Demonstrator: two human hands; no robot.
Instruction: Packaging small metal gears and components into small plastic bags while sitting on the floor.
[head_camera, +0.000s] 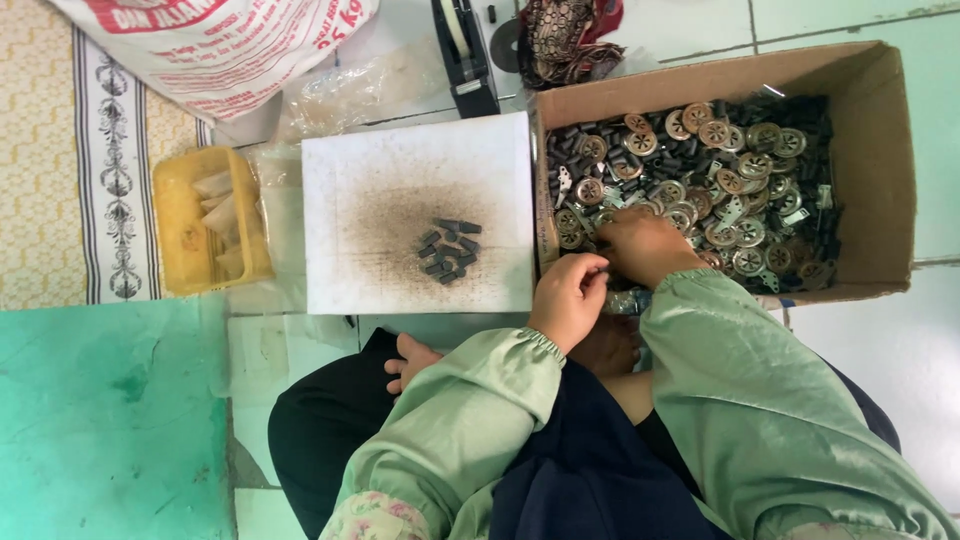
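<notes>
Pale green sleeves with gathered cuffs fill the foreground, and from them the person's two bare hands reach to the near wall of an open brown cardboard box (880, 150) set on the tiled floor. Her right hand (648, 243) lies knuckles-up inside the box, fingers curled down into a heap of round brass-coloured slotted metal discs (715, 133) mixed with small dark cylindrical pieces (800, 120); what those fingers grip is hidden beneath the hand, so whether it holds one part or several cannot be told. Her left hand (570, 297) hovers just outside the box edge, loosely closed with thumb and fingertips pinched together, apparently on some small part too tiny to identify. Left of the box, touching it, lies a white square board smudged with dark dust (400, 170), bearing a little cluster of dark cylinders (448, 250) near its middle. Working well here likely means picking single pieces cleanly from the tangle, keeping the pinch firm, and dropping sorted pieces onto the existing cluster so they do not roll off. Farther left sits a yellow plastic tray (170, 200); a black tape dispenser (462, 50) stands behind the board.
</notes>
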